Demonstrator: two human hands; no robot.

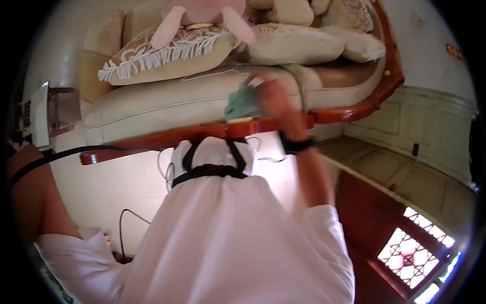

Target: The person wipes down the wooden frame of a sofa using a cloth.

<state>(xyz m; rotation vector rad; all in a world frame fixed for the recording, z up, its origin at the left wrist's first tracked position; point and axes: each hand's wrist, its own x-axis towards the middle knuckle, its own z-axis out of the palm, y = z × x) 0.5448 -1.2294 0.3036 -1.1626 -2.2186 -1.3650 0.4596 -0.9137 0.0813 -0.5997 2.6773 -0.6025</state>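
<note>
My right hand (273,97), blurred by motion and wearing a black band (296,145) at the wrist, is closed on a crumpled green cloth (242,103). The cloth is at the front of the cream sofa seat (177,101), just above the red-brown wooden rail (202,133). A small pale yellow patch shows on the rail under the cloth. My left arm reaches up along the left edge of the view, and its hand lies outside the picture.
Fringed cushions (172,61) and a pink plush toy (205,12) rest on the sofa. A black cable (76,150) crosses from the left toward my body, and another cord (121,228) hangs over the pale floor. At right stands a pale green panelled wall (430,126).
</note>
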